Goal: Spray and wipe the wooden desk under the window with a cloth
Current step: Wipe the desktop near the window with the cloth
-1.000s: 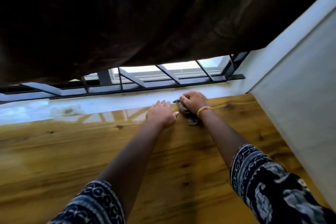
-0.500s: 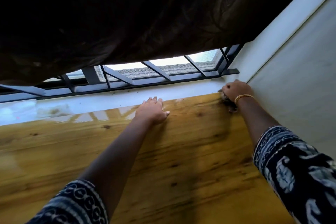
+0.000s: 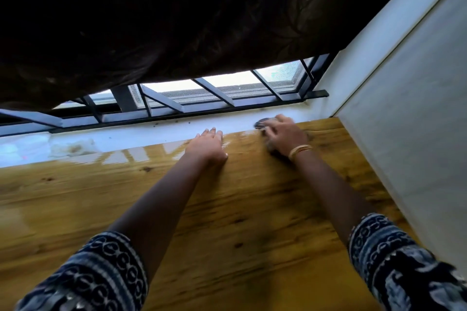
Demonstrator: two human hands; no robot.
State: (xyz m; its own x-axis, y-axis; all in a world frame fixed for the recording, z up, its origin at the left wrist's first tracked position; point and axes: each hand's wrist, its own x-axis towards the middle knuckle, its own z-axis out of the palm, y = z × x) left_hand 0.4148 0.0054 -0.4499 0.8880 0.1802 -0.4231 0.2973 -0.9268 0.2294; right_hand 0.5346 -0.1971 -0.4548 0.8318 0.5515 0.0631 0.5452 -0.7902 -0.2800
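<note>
Writing: no brand, label or lettering can be read on anything in view.
Surface: the wooden desk [image 3: 227, 209] runs under the window, yellow-brown with dark knots, and its far strip is glossy and mirrors the window bars.
Cloth: a dark cloth [image 3: 262, 124] lies at the far edge of the surface, near the right corner, where the wood meets the white sill [image 3: 141, 135].
Cloth and fingers: most of the cloth sits beneath the right hand [image 3: 285, 135]; a dark bit shows past the fingertips on the left and another below the palm by the wrist.
Right hand: its fingers are bent down over the cloth and press it against the wood; the hand is motion-blurred, so it looks like a grasp rather than a flat palm.
Left hand: the left hand [image 3: 208, 146] lies flat on the surface just left of the right hand, apart from the cloth, fingers straight and released, tips at the sill's edge.
Bangle: a gold bangle [image 3: 300, 151] circles the right wrist.
Sleeves: both forearms come out of dark blue patterned sleeves [image 3: 101, 275].
Window: a black grille [image 3: 189, 106] shows beneath a dark brown curtain [image 3: 202, 20].
Wall: a pale wall [image 3: 404, 134] borders the surface on the right.
Sill mark: a brownish stain [image 3: 74, 148] sits on the sill, well to the left.
</note>
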